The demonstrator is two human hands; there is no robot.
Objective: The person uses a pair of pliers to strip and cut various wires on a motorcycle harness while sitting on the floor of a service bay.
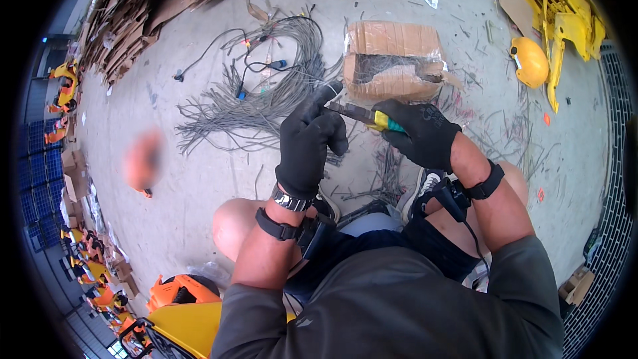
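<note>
My left hand (pixel 307 136), in a black glove, is closed with its fingers bent around a thin grey cable (pixel 332 89); most of the cable is hidden by the glove. My right hand (pixel 424 134), also gloved in black, grips a hand tool (pixel 380 120) by its yellow and green handle. The tool's narrow dark metal end points left and reaches the fingers of my left hand. I cannot make out whether it is a knife or a cutter. Beyond my left hand a large loose bundle of grey cables (pixel 292 46) lies on the concrete floor.
A torn cardboard box (pixel 393 38) with dark strands inside stands ahead. Cable scraps (pixel 389 176) litter the floor near my shoes. At the right are a yellow helmet-like shell (pixel 530 62) and yellow parts (pixel 571 30). Flattened cardboard (pixel 133 20) is heaped far left; a yellow-orange machine (pixel 183 322) stands behind left.
</note>
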